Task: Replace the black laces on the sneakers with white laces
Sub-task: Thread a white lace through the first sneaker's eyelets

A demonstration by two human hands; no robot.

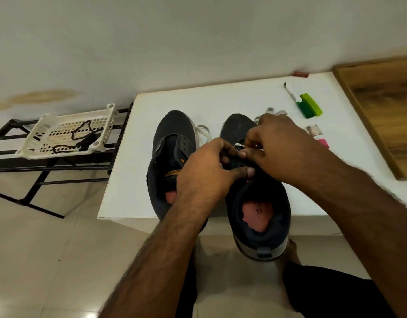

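Observation:
Two dark sneakers stand side by side on a white table (243, 97), toes away from me. The left sneaker (172, 134) has no lace in its eyelets, and a white lace (203, 131) lies by its toe. My left hand (204, 171) grips the eyelet flap of the right sneaker (259, 216), thumb across it. My right hand (280, 145) pinches a white lace (238, 145) at the eyelets; more of that lace (271, 111) shows beyond my knuckles. Black laces (79, 138) lie in a white basket (48, 120).
The basket sits on a black metal rack (32, 180) left of the table. At the table's back right lie a marker (290, 94), a green object (310, 109) and a pink-ended roll (319, 136). A wooden board (381, 106) is on the right. Tiled floor lies below.

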